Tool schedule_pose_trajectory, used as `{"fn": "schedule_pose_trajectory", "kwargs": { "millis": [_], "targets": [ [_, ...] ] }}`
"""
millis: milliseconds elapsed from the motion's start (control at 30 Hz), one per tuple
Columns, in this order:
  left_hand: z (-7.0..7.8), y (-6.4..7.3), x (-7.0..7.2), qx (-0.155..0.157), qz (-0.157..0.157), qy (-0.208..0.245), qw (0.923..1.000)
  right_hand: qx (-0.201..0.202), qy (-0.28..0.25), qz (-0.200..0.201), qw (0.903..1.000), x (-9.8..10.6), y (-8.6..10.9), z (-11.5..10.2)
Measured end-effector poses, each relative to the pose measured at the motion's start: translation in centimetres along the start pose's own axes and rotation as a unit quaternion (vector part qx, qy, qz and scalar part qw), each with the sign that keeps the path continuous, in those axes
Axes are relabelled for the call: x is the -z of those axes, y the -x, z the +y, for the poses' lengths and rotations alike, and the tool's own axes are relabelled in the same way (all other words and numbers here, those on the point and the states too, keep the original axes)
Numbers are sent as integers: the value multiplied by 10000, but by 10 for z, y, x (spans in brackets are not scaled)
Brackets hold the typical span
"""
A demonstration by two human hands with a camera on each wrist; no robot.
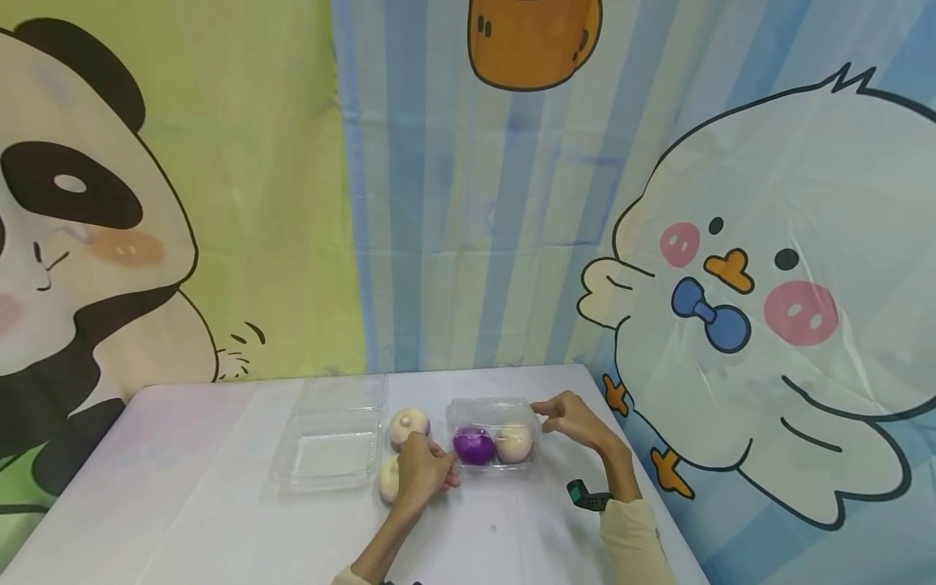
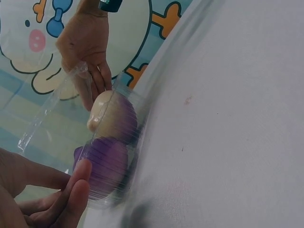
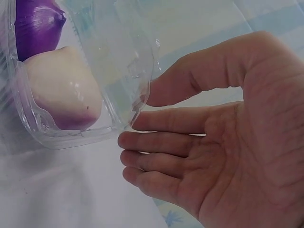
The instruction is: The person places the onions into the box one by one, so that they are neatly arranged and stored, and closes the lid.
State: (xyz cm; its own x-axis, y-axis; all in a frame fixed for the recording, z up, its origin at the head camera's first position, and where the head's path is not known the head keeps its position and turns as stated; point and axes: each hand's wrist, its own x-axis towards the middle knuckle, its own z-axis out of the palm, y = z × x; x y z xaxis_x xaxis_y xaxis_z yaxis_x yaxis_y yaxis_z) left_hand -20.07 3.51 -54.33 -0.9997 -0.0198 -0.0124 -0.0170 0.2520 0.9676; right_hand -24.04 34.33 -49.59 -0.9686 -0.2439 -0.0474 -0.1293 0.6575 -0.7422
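Observation:
A clear plastic clamshell box (image 1: 457, 413) stands on the table with its lid (image 3: 135, 52) raised. Inside lie a shiny purple onion (image 1: 474, 446) and a pale onion (image 1: 514, 444) with a purplish flush. At the box's right side, my right hand (image 1: 578, 421) pinches the lid's edge between thumb and index finger, its other fingers stretched out below. My left hand (image 1: 422, 470) is at the box's near left corner, thumb and fingertips pinching its rim beside the purple onion. Two more pale onions, one farther back (image 1: 408, 426) and one nearer (image 1: 389, 479), lie by the left hand, which partly covers the nearer one.
A second clear clamshell box (image 1: 332, 455) lies open and empty left of the loose onions. White cloth covers the table (image 1: 212, 504). Its back and right edges meet a printed curtain (image 1: 468, 244) with a panda and a chick.

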Motion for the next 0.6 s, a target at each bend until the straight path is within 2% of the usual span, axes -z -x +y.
{"fn": "schedule_pose_trajectory", "kwargs": {
  "millis": [600],
  "targets": [
    [-3,-1,2,52,-183,216,9996,129,464,8,9988,-6,3,0]
  ]
}}
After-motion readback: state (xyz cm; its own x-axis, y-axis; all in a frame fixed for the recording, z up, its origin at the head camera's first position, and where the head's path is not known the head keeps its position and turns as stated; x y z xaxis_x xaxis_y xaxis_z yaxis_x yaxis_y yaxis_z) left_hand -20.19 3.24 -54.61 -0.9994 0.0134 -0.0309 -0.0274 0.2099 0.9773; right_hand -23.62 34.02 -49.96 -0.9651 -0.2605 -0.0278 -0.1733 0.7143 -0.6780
